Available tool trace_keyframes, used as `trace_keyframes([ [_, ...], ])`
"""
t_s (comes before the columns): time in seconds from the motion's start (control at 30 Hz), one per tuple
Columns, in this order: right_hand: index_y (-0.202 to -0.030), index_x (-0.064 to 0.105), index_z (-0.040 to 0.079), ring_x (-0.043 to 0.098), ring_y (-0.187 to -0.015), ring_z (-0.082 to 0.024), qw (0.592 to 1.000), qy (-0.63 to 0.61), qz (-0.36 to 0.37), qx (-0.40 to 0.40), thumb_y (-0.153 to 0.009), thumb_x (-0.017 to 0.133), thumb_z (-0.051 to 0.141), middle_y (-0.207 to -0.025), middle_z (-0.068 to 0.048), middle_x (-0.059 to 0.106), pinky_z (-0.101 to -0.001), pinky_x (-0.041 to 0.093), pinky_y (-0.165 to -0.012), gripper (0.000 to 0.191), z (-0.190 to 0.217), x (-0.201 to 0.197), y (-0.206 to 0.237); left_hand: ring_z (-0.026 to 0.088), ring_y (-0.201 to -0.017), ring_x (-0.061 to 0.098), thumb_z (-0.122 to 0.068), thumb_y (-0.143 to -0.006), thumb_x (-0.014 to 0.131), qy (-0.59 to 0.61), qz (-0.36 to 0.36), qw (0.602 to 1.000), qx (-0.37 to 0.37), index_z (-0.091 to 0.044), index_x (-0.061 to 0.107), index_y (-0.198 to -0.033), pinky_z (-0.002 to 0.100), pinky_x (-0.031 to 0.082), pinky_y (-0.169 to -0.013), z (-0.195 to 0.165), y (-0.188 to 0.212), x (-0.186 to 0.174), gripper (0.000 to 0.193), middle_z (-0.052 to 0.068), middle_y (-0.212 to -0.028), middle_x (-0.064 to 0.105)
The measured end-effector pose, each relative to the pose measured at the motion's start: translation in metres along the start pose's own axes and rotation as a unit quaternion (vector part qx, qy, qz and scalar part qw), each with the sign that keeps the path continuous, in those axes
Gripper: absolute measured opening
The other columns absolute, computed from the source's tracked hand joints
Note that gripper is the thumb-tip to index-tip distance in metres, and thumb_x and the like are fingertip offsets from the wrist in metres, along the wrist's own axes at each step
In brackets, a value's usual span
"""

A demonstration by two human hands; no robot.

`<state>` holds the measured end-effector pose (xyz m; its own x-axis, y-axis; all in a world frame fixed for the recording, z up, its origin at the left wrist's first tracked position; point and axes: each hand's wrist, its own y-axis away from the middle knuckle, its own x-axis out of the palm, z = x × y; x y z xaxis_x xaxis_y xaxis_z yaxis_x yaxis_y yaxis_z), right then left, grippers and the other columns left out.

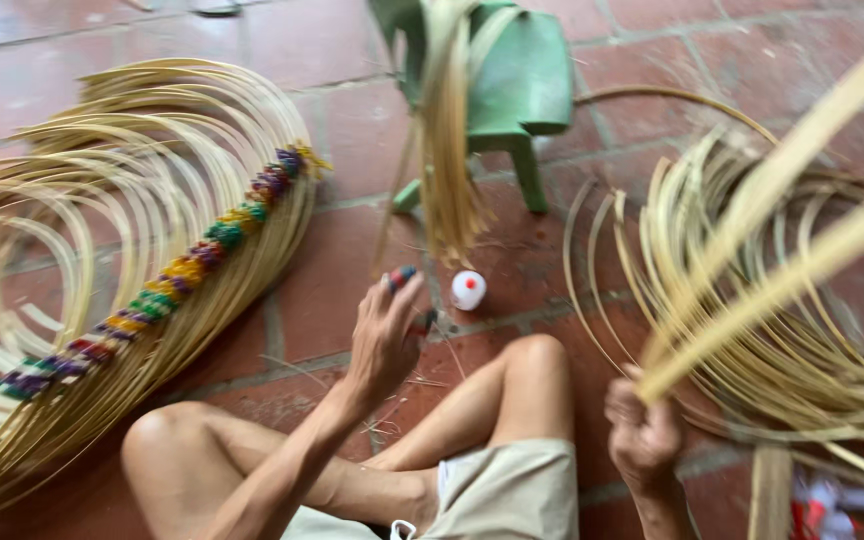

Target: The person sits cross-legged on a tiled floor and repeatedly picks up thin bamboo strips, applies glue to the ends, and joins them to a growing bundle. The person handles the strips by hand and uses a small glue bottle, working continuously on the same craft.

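Note:
I sit cross-legged on a red tiled floor. My left hand [384, 335] is raised over my knee and pinches a small red-and-blue object [402, 276] between its fingertips. My right hand [642, 432] is closed around long pale bamboo strips [782, 235] that slant up toward the top right, blurred by motion. A small white bottle with a red mark [468, 290] stands on the floor just beyond my left hand.
A large fan of curved bamboo strips with a multicoloured woven band [187, 268] lies at the left. Another heap of curved strips [752, 330] lies at the right. A green plastic stool [512, 80] draped with hanging strips [447, 150] stands ahead.

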<state>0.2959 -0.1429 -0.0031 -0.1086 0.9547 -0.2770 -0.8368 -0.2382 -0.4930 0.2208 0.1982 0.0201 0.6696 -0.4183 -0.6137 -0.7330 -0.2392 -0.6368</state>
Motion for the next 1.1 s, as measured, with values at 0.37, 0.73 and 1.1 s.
trace_keyframes([
  [0.37,-0.102,0.072,0.004,0.071,-0.085,-0.035,0.598,0.367,0.713,0.005,-0.086,0.063,0.011,-0.093,-0.019,0.071,-0.0478,0.055,-0.069,0.02,0.131,0.038,0.012,0.042,-0.103,0.068,-0.004,-0.068,0.064,0.226,0.367,0.9,0.066,0.0,0.071,-0.121,0.048,0.051,-0.088,-0.107,0.106,-0.041,0.054,0.024,-0.109,0.072],
  [0.73,-0.103,0.073,0.018,0.063,-0.091,-0.022,0.716,0.461,0.523,-0.04,-0.084,0.075,0.053,-0.086,-0.002,0.069,-0.048,0.039,-0.099,0.04,0.19,-0.057,-0.071,0.009,-0.068,0.062,0.005,-0.083,0.049,0.389,0.639,0.637,-0.187,-0.013,0.068,-0.126,0.026,0.051,-0.063,-0.134,0.052,-0.031,0.05,0.003,-0.078,0.072],
  [1.1,-0.154,0.037,-0.003,0.073,-0.069,-0.016,0.948,-0.202,0.025,0.243,-0.087,0.078,0.016,-0.107,-0.02,0.071,-0.0248,0.06,-0.05,0.081,0.142,-0.063,0.01,0.012,-0.074,0.068,0.003,-0.098,0.047,0.491,0.567,0.617,-0.237,-0.006,0.066,-0.12,0.028,0.057,-0.07,-0.152,0.05,-0.03,0.03,0.003,-0.083,0.07],
])
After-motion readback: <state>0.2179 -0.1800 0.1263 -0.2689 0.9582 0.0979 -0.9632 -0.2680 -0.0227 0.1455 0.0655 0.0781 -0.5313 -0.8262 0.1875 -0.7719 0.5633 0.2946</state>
